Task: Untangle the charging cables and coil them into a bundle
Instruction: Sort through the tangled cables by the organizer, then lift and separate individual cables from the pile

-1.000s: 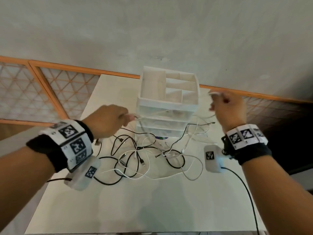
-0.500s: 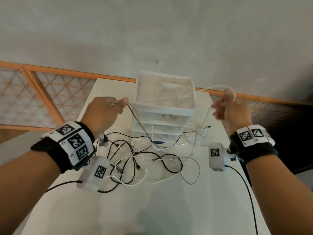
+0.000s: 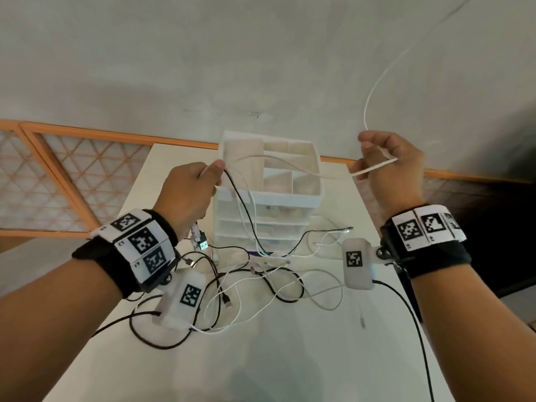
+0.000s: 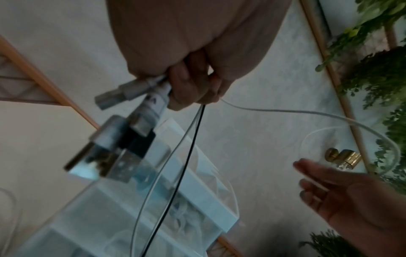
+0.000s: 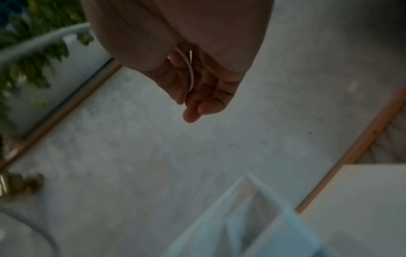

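- Setting reads as a domestic room, most likely a home.
- White table (image 3: 261, 358) stands against a pale, mottled plaster-like wall (image 3: 203, 68).
- Orange wooden frame with diamond lattice panels (image 3: 58, 181) runs along the wall behind the table's far edge; decorative, not industrial.
- White plastic drawer organiser (image 3: 269, 198) with an open divided top tray sits toward the table's far edge: household storage.
- Loose charging cables (image 3: 261, 274) lie in a heap at the middle of the table.
- Green leafy plants (image 4: 377, 73) show in the left wrist view.
- A brass-coloured fitting (image 4: 342, 157) is on the wall; blurred, possibly a knob or hook.
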Available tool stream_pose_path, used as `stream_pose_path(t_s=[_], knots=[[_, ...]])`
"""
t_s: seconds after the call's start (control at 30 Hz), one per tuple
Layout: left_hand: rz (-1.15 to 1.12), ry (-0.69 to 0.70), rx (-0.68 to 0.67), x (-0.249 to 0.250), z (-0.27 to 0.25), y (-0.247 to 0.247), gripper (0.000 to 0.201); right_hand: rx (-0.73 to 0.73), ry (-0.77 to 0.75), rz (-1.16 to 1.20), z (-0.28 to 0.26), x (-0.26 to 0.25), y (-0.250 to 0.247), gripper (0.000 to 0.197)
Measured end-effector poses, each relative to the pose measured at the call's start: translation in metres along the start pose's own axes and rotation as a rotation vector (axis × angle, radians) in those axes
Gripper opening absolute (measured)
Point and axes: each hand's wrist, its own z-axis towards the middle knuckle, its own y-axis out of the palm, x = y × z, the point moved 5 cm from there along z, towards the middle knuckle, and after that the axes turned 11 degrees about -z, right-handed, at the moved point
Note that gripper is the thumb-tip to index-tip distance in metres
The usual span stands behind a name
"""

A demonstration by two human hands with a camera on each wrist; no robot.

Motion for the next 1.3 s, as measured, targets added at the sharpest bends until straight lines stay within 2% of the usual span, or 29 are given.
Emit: stream_pose_path(t_s=[0.13,0.2,0.23,0.3,0.37,0.4,0.5,0.63,0.7,0.77,0.83,0.87,0.93,0.97,1.0,1.07,1.13,1.17,1.23,1.27,1.3], knots=[[0.035,0.001,-0.098,0.005,-0.002,0.003,0.039,-0.077,0.192,-0.252,0.005,0.063,0.003,0.012],[0.042,0.027,-0.055,0.007,-0.002,-0.005,0.038,-0.055,0.402,-0.346,-0.001,0.104,-0.002,0.016],[0.034,0.032,-0.023,0.007,-0.001,-0.011,0.037,-0.035,0.528,-0.403,-0.006,0.125,-0.005,0.024],[0.051,0.03,0.012,0.006,0.0,-0.02,0.037,-0.009,0.692,-0.533,-0.015,0.161,-0.009,0.053],[0.104,0.033,0.028,0.003,-0.001,-0.026,0.037,0.018,0.767,-0.601,-0.02,0.185,-0.01,0.075],[0.118,0.03,0.037,0.001,-0.002,-0.028,0.038,0.025,0.792,-0.629,-0.02,0.195,-0.011,0.08],[0.147,0.002,0.02,-0.005,-0.007,-0.03,0.038,0.02,0.818,-0.657,-0.019,0.193,-0.009,0.077],[0.154,-0.001,0.018,-0.006,-0.011,-0.03,0.038,0.073,0.868,-0.576,-0.017,0.188,-0.015,0.068],[0.137,0.004,0.044,-0.004,-0.011,-0.033,0.038,0.106,0.87,-0.497,-0.019,0.186,-0.017,0.056],[0.136,0.001,0.041,-0.002,-0.01,-0.034,0.038,0.13,0.788,-0.473,-0.017,0.181,-0.017,0.038],[0.142,0.001,0.0,0.0,-0.011,-0.031,0.036,0.118,0.584,-0.434,-0.01,0.169,-0.012,0.019],[0.135,0.003,-0.031,0.001,-0.012,-0.027,0.035,0.049,0.507,-0.394,-0.007,0.165,-0.007,0.026],[0.122,0.02,-0.1,0.003,-0.015,-0.018,0.033,-0.186,0.453,-0.368,-0.004,0.163,0.004,0.068],[0.127,0.032,-0.125,0.005,-0.016,-0.014,0.033,-0.307,0.43,-0.459,-0.007,0.156,0.008,0.081],[0.126,0.037,-0.144,0.006,-0.017,-0.011,0.034,-0.37,0.398,-0.565,-0.01,0.148,0.008,0.085],[0.093,0.002,-0.186,0.006,-0.019,-0.007,0.039,-0.272,0.309,-0.65,-0.019,0.119,0.006,0.073],[0.096,-0.028,-0.291,0.004,-0.024,0.002,0.043,-0.152,0.14,-0.445,-0.039,0.07,0.013,0.056],[0.129,-0.019,-0.365,0.005,-0.03,0.011,0.043,-0.216,0.027,-0.326,-0.055,0.04,0.026,0.053],[0.222,0.063,-0.506,0.011,-0.046,0.032,0.04,-0.557,-0.125,-0.225,-0.094,-0.004,0.066,0.05],[0.265,0.113,-0.556,0.017,-0.054,0.04,0.038,-0.717,-0.178,-0.268,-0.112,-0.009,0.086,0.037],[0.3,0.163,-0.594,0.02,-0.06,0.044,0.038,-0.816,-0.202,-0.363,-0.124,-0.005,0.1,0.016]])
